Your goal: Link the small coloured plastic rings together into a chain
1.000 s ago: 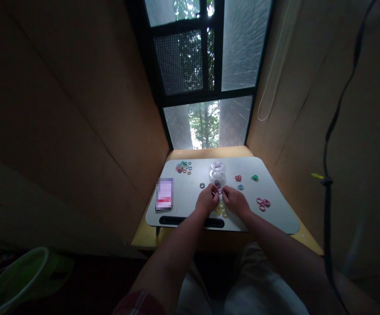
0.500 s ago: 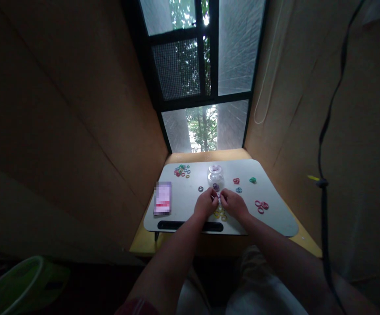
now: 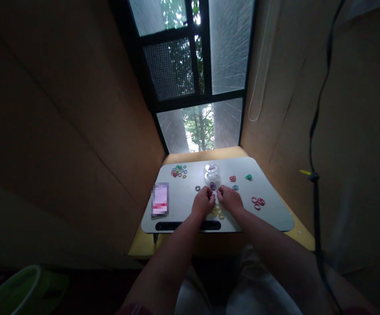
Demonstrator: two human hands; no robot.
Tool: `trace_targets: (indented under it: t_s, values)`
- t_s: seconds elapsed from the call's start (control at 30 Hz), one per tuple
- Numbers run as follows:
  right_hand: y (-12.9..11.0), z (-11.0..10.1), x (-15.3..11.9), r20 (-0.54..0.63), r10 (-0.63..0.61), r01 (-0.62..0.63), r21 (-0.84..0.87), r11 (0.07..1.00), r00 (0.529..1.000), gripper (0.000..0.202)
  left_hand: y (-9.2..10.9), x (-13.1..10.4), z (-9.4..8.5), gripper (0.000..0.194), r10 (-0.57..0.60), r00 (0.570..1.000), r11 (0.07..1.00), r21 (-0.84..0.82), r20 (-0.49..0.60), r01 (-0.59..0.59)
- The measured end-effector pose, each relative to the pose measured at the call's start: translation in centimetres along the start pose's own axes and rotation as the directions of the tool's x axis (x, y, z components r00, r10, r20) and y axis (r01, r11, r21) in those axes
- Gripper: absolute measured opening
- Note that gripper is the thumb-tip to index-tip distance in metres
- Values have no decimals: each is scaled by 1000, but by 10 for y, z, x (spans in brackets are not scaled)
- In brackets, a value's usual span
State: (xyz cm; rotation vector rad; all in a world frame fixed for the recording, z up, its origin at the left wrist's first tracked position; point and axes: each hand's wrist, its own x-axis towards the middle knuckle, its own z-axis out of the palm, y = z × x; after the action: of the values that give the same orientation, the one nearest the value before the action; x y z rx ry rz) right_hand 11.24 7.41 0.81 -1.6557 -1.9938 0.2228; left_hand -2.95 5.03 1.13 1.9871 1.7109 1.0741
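Note:
My left hand (image 3: pixel 203 203) is closed, with the fingers curled and pinched over the middle of the white lap table (image 3: pixel 179 201). Facing it, my right hand (image 3: pixel 231 199) is closed too, thumb and fingertips pressed together. Whatever lies in either pinch is too small to make out. Just beyond the fingertips is a purple bunch of small rings (image 3: pixel 212 186), like hair ties, in front of a clear round jar (image 3: pixel 212 171). Yellow rings (image 3: pixel 221 216) lie below and between the hands. A dark ring (image 3: pixel 198 188) is left of them, and blue rings (image 3: pixel 235 187) sit by my right hand.
Mixed coloured rings (image 3: pixel 179 171) are heaped at the back left, above a phone (image 3: pixel 160 199). Red rings (image 3: pixel 232 178), green rings (image 3: pixel 249 177) and pinkish-red rings (image 3: pixel 258 202) lie to the right. A black cord (image 3: pixel 315 210) hangs at right; a green basket (image 3: pixel 22 288) stands lower left.
My two hands have drawn slightly apart at the fingertips, where a small purplish piece showed between them before. The whole view has shifted a little.

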Motion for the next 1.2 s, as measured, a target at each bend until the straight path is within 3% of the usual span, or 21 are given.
trace_targets:
  t_s: [0.23, 0.43, 0.53, 0.6, 0.7, 0.8, 0.93, 1.2]
  values:
    - [3, 2, 3, -40, 77, -72, 122, 990, 996, 13, -1, 2, 1, 7, -36, 999, 998, -44, 9, 36]
    - [12, -3, 0, -115, 84, -39, 348, 937, 990, 8, -14, 14, -10, 12, -118, 989, 984, -140, -85, 105]
    - [14, -3, 0, -130, 83, -22, 412, 911, 988, 9, -29, 31, -30, 14, -131, 990, 991, -24, -56, 130]
    - [13, -3, 0, -113, 64, -11, 415, 910, 991, 10, -43, 46, -45, 28, -120, 992, 982, 143, -44, 125]
    - [12, -2, 1, -89, 34, 4, 391, 920, 995, 11, -66, 65, -61, 42, -120, 992, 902, 423, 46, 89]
    - [12, -2, 1, -86, 22, 12, 370, 929, 996, 11, -81, 80, -68, 47, -128, 980, 811, 585, 155, 14]
    - [11, -2, 0, -67, 2, 20, 327, 945, 998, 11, -85, 90, -69, 43, -76, 970, 767, 636, 229, -90]
    - [6, -4, -1, -33, -27, 33, 204, 978, 999, 9, -72, 85, -77, 35, -71, 973, 750, 655, 222, -94]
